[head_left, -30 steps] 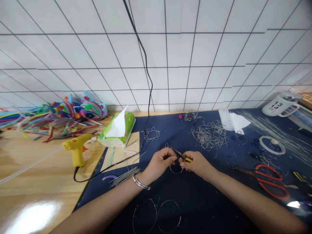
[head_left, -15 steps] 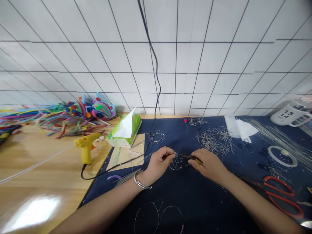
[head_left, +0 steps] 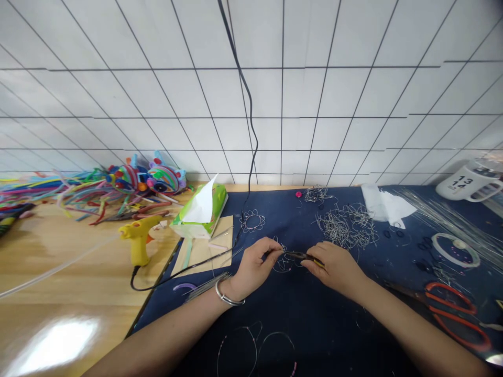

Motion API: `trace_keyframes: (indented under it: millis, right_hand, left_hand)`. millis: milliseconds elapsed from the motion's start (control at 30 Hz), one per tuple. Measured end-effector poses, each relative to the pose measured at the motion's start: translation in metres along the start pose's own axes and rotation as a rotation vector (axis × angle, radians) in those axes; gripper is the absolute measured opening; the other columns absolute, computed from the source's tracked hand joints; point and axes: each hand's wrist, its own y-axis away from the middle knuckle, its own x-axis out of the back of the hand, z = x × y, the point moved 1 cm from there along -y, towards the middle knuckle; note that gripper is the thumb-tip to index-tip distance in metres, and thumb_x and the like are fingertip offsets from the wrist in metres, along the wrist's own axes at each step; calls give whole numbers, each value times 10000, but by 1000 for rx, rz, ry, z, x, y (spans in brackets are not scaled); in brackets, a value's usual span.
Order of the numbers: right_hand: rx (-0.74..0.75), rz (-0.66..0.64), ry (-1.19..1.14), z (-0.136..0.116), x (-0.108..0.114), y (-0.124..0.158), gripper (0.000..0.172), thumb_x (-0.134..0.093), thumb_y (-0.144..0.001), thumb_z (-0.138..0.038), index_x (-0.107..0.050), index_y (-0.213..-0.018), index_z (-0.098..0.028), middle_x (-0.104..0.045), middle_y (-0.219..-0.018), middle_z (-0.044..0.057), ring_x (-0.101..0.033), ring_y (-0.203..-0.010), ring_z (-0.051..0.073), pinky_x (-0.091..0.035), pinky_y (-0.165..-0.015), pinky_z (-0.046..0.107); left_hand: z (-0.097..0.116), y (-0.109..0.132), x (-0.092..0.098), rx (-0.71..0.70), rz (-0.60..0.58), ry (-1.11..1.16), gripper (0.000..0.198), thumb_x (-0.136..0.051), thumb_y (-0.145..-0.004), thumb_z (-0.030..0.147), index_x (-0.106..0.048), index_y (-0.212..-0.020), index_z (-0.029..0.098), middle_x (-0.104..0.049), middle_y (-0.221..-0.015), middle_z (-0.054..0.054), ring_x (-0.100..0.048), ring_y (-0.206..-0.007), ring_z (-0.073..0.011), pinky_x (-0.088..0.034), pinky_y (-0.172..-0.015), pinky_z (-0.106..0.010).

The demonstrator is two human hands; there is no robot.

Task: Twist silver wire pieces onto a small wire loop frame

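Observation:
Between finger and thumb, my left hand (head_left: 257, 264) pinches a thin wire loop piece (head_left: 283, 266) with small beads on it. My right hand (head_left: 334, 267) is closed round pliers (head_left: 304, 256) with yellow on the handles. The dark jaws point left and reach the wire close to my left fingertips; whether they grip it I cannot tell. Beyond my left hand lies a flower-shaped wire ring (head_left: 252, 221). Closer to me are thin beaded wire hoops (head_left: 256, 348) on the dark blue cloth (head_left: 314, 324).
On the left stand a yellow glue gun (head_left: 139, 241) and a green tissue pack (head_left: 202, 209). A black cable (head_left: 251, 104) hangs down the wall. Tangled wire (head_left: 348, 226) lies beyond my right hand. Red-handled scissors (head_left: 456, 309), a white ring (head_left: 456, 250) and a mug (head_left: 466, 183) are at right.
The pliers have turned slightly, and their jaws now sit a little lower beside my left fingertips. Both hands keep their hold in nearly the same place.

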Motion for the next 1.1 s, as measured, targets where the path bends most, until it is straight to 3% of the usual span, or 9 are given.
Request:
trace_keyframes:
  millis: [267,633,933,1100]
  right_hand:
    - [18,47,87,-2,-5,1,310,-365,-857,-421,-575,-799,-200,-576,-696,28,-515,-695,146,-362,-639,256]
    - [8,50,142,-3,-9,3,320,-352,-863,-420,-550,-755,-194,-571,-678,13,-527,-678,129,-349,-624,237]
    - [-68,59,32,-6,-9,3,294,-371,-859,-408,-539,-740,-199,-563,-683,-1,-519,-659,114,-348,-599,220]
    - [-19,84,39,-4,-9,2,285,-383,-856,-404,-554,-761,-196,-568,-684,5,-520,-671,119,-358,-618,228]
  left_hand:
    - [-8,3,-2,49,-11,0,98,-483,-805,244,-539,-788,166,-511,-689,-1,-468,-634,-106,-382,-615,-224]
    - [-4,4,-1,15,9,1,109,-477,-806,249,-536,-782,161,-500,-687,-2,-457,-640,-104,-385,-610,-218]
    - [-8,-1,-3,191,-83,264,149,-478,-815,299,-496,-805,152,-451,-595,36,-414,-536,-73,-350,-522,-191]
    - [-8,-1,-2,203,-66,310,167,-479,-815,308,-511,-803,144,-474,-630,26,-427,-557,-73,-360,-547,-196]
